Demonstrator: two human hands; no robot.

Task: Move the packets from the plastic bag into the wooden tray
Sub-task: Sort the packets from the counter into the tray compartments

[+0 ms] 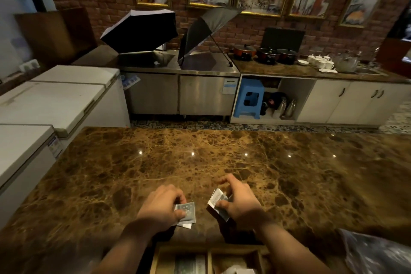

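My left hand grips a few grey-white packets just above the brown marble counter. My right hand pinches another small bunch of silvery packets, fanned and tilted. Both hands hover beyond the far rim of the wooden tray, which lies at the bottom edge of the view. The tray has compartments; packets lie in the left one and something white in the right one. The clear plastic bag lies crumpled at the bottom right, right of my right forearm.
The marble counter stretches wide ahead of the hands. White chest freezers stand to the left. Across the aisle are a steel cabinet with two open umbrellas, pots, cups and a blue stool.
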